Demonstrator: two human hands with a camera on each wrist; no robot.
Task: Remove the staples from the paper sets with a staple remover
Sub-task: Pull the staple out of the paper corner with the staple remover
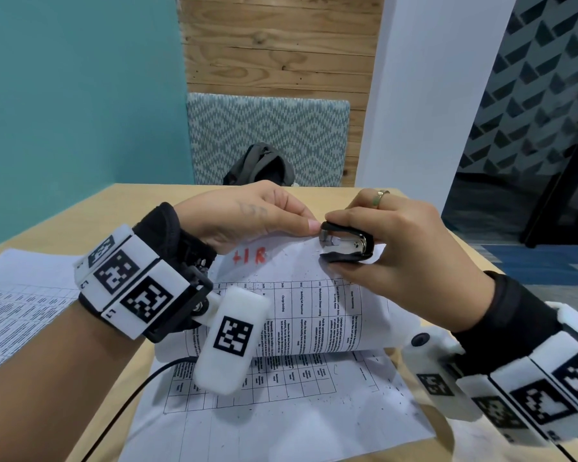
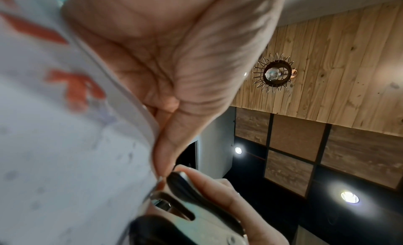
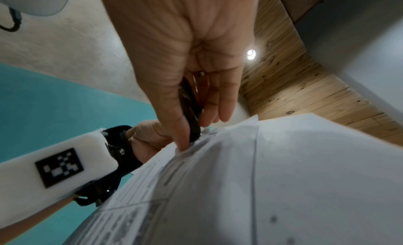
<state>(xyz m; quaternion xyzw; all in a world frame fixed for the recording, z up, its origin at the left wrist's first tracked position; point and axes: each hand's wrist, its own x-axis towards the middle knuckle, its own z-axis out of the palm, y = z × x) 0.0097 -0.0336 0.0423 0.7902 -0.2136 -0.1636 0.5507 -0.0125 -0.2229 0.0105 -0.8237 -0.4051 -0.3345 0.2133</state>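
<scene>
A stapled paper set (image 1: pixel 301 295) with a printed table and red marks is lifted off the table, its top edge raised. My left hand (image 1: pixel 247 215) pinches that top edge (image 2: pixel 122 93) between thumb and fingers. Right beside it, my right hand (image 1: pixel 381 235) grips a black and chrome staple remover (image 1: pixel 346 241), thumb below and fingers above. Its metal claws (image 2: pixel 157 195) sit at the top corner of the paper (image 3: pixel 218 133). The staple itself is too small to make out.
Another printed sheet (image 1: pixel 281 411) lies flat on the wooden table (image 1: pixel 80 208) under the lifted set, and more sheets (image 1: pixel 14 305) lie at the left. A black cable (image 1: pixel 131 395) runs across the table. A patterned chair (image 1: pixel 267 128) with a dark bag (image 1: pixel 261 165) stands behind the table.
</scene>
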